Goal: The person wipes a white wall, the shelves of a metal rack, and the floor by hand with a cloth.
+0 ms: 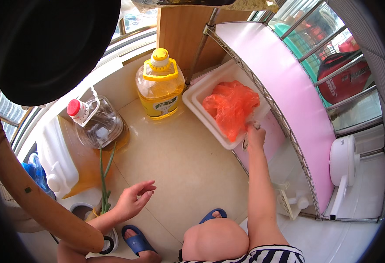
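My right hand (256,137) is closed around a crumpled greyish-white cloth-like thing (245,144), mostly hidden by the fingers, at the near corner of a white plastic tray (205,126). A crumpled translucent red plastic bag (231,102) lies in the tray, just beyond that hand. Over the tiled floor, my left hand (136,198) holds nothing, its fingers loosely bent and apart. Close to its wrist, green scallion-like leaves (104,187) rise from a pot (80,208).
A yellow-capped oil jug (159,88), a red-capped jug (100,125) and a large white jerrycan (62,161) stand along the window side. A pink-covered wire shelf (271,75) curves along the right, a white saucepan (342,161) beside it. A dark round object (54,49) blocks the upper left.
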Demonstrator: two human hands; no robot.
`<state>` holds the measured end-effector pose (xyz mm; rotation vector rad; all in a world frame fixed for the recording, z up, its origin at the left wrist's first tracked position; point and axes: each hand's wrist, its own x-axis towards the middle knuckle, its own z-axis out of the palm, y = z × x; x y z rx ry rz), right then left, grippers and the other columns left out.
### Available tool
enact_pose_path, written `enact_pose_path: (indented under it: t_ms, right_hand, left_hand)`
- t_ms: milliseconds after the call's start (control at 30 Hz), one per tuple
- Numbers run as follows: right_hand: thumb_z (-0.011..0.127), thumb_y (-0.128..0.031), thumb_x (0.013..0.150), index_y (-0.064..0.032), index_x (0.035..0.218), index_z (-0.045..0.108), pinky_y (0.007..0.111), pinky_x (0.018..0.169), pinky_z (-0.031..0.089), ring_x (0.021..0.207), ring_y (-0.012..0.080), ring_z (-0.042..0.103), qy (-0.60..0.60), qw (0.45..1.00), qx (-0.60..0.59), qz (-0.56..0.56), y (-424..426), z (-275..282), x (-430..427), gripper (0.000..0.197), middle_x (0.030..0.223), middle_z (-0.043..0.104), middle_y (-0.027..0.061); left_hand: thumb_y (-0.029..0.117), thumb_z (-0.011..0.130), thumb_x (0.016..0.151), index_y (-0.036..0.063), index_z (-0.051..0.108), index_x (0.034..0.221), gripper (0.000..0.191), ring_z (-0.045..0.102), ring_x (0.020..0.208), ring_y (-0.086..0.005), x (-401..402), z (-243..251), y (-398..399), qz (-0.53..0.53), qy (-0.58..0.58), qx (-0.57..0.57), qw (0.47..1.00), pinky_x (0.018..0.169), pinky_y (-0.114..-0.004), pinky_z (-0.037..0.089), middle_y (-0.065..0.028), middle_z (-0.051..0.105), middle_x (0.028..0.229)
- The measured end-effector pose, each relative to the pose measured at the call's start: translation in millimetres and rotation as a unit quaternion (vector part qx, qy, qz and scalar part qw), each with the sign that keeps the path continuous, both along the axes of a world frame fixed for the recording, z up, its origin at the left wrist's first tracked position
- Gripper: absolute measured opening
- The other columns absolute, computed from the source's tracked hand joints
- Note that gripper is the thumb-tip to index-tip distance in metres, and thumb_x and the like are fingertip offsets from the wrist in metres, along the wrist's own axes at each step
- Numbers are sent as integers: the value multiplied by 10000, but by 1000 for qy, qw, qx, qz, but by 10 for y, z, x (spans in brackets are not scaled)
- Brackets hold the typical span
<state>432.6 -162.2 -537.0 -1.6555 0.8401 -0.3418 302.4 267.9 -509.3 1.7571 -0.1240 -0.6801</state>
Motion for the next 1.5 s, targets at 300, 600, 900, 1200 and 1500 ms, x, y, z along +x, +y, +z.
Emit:
enact_pose_path:
  t_ms: [300,600,900,1200,1500]
  right_hand:
    - [612,-58,779,-30,697,546,303,443,359,504,122,499,-20,997,49,-62,-334,-188,587,109,642,528,41]
    - [690,-210,859,-24,933,605,312,475,453,595,157,591,-13,991,135,11,-486,-306,564,218,762,605,51]
    - [705,-247,882,-2,910,671,280,559,447,615,100,568,-73,996,50,26,135,-267,-159,248,757,641,24]
    - [713,-257,851,-16,971,676,349,672,494,734,211,653,-3,991,-79,108,464,-305,-593,272,788,689,56]
    - [651,-260,843,-97,1137,667,450,981,426,1224,322,480,239,859,-449,-55,-223,-818,-924,337,1297,559,115]
  left_hand:
    - [80,591,940,8,584,1248,316,685,949,-184,-95,-37,64,-14,-14,27,999,855,-312,531,-115,709,1071]
    - [76,590,939,5,591,1241,310,681,961,-185,-25,-108,-26,-26,-1,21,999,854,-312,531,-120,705,1082]
    - [78,592,939,1,583,1251,322,679,971,-193,42,-223,-168,-47,9,9,999,857,-312,527,-120,705,1076]
    - [43,553,957,-24,560,1256,307,651,984,-173,60,-257,-153,-61,30,11,998,871,-298,520,-113,683,1074]
    - [63,581,940,-9,578,1251,319,666,979,-182,6,-395,-13,-46,52,-7,998,869,-304,522,-118,696,1087]
